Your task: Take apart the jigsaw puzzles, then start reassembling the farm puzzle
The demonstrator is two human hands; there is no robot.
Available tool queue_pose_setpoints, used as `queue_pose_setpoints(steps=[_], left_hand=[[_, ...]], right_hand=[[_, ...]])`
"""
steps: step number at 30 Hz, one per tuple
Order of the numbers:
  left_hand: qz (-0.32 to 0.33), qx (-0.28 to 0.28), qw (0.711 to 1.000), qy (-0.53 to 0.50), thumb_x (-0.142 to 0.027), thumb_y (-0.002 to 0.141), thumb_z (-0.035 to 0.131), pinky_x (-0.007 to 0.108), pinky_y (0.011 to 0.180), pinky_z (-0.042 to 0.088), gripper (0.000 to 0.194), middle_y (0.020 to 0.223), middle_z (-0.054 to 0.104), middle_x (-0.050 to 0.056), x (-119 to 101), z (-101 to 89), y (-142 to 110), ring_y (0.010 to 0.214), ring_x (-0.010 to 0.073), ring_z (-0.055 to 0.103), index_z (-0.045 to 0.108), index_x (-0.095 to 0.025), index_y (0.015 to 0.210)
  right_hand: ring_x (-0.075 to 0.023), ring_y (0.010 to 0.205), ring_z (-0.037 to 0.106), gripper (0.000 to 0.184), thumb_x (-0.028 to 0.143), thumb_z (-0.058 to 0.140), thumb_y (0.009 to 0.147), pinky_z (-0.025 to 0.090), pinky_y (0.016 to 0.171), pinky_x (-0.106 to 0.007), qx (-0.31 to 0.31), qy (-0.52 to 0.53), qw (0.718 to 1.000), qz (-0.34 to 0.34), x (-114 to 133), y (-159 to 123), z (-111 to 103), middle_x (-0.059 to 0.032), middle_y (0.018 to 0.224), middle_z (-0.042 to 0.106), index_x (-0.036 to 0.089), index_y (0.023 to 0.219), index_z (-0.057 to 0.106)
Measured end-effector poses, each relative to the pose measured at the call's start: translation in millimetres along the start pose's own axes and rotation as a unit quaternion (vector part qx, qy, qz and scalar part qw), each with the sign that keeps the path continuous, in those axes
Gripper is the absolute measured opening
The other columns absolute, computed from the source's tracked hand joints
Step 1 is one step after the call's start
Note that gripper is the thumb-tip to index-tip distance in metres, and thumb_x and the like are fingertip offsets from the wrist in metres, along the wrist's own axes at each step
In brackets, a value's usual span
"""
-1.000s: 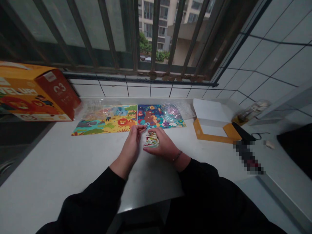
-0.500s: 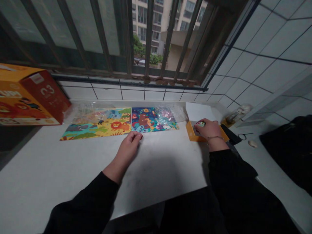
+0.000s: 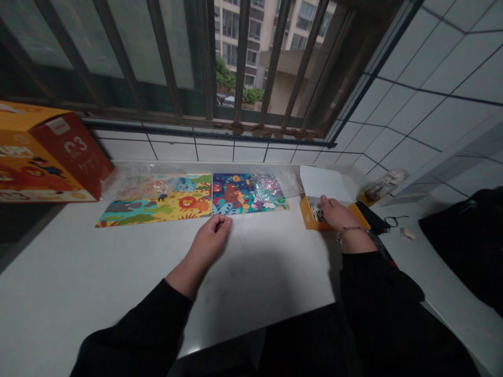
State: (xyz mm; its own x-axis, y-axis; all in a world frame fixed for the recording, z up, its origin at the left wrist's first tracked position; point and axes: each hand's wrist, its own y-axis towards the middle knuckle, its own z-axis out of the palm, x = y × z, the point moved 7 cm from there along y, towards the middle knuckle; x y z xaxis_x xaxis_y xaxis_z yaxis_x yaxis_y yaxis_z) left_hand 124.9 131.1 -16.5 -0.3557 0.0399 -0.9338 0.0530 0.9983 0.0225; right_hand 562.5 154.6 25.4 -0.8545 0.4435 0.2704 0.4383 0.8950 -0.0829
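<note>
Barred window [image 3: 243,63] and white tiled wall rising behind a white counter [image 3: 255,277]. Left to right along the counter: orange-and-red cardboard box [image 3: 47,157] resting at the end; two jungle-animal picture boards [image 3: 157,201] lying flat; left hand [image 3: 210,241] hovering just below them, empty, fingers loosely curled; right hand [image 3: 341,220] no longer pinching a stack of printed pieces [image 3: 317,213], now opening just above it, the stack sitting inside an orange box tray [image 3: 308,214].

White countertop [image 3: 98,272], two animal jigsaw puzzles [image 3: 157,200], orange carton [image 3: 51,157], open orange box [image 3: 308,214]
</note>
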Motion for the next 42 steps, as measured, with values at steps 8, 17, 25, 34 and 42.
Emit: queue_pose_setpoints(steps=[8, 17, 25, 34, 42], left_hand=[[0.006, 0.000, 1.000, 0.012, -0.057, 0.095, 0.058, 0.035, 0.079, 0.048, 0.035, 0.088, 0.070, 0.004, -0.9, -0.7, -0.5, 0.088, 0.0246, 0.064, 0.066, -0.023, 0.092], [0.009, -0.012, 1.000, 0.014, -0.053, 0.094, 0.060, 0.033, 0.073, 0.046, 0.031, 0.083, 0.069, 0.003, -0.2, -6.4, -0.6, 0.081, 0.0223, 0.062, 0.066, -0.023, 0.088], [0.061, -0.052, 0.990, 0.113, -0.046, 0.097, 0.059, 0.035, 0.078, 0.049, 0.026, 0.085, 0.072, 0.003, 0.5, -33.2, 7.6, 0.083, 0.0232, 0.066, 0.066, -0.023, 0.086], [0.123, -0.079, 0.936, 0.321, -0.030, 0.095, 0.058, 0.046, 0.100, 0.054, 0.019, 0.110, 0.078, 0.012, 17.3, -68.8, 26.6, 0.108, 0.0322, 0.070, 0.073, -0.021, 0.104], [0.123, -0.061, 0.923, 0.361, -0.024, 0.095, 0.054, 0.050, 0.116, 0.051, 0.030, 0.132, 0.077, 0.016, 31.3, -85.2, 34.9, 0.130, 0.0349, 0.067, 0.079, -0.021, 0.113]], right_hand=[[-0.0359, 0.124, 0.070, 0.061, 0.052, 0.031, 0.115, 0.050, 0.103, -0.045, -0.054, 0.002, 0.998, -0.013, -0.2, -7.2, -9.7, -0.0270, 0.129, 0.074, 0.010, 0.132, 0.071], [-0.0287, 0.104, 0.067, 0.030, 0.038, 0.051, 0.108, 0.051, 0.096, -0.039, -0.211, 0.138, 0.914, -0.319, 135.7, -76.9, 11.3, -0.0150, 0.108, 0.074, 0.018, 0.106, 0.074], [-0.0263, 0.100, 0.066, 0.019, 0.029, 0.057, 0.107, 0.048, 0.092, -0.036, -0.131, 0.136, 0.910, -0.369, 231.1, -83.5, 96.7, -0.0106, 0.103, 0.075, 0.020, 0.102, 0.073], [-0.0286, 0.131, 0.066, 0.032, 0.033, 0.061, 0.107, 0.045, 0.118, -0.044, -0.067, 0.130, 0.883, -0.445, 225.0, -75.6, 110.4, -0.0142, 0.138, 0.075, 0.019, 0.132, 0.075], [-0.0316, 0.156, 0.050, 0.054, 0.039, 0.061, 0.108, 0.034, 0.132, -0.050, 0.030, 0.040, 0.895, -0.443, 218.5, -95.8, 122.1, -0.0158, 0.167, 0.055, 0.021, 0.159, 0.060]])
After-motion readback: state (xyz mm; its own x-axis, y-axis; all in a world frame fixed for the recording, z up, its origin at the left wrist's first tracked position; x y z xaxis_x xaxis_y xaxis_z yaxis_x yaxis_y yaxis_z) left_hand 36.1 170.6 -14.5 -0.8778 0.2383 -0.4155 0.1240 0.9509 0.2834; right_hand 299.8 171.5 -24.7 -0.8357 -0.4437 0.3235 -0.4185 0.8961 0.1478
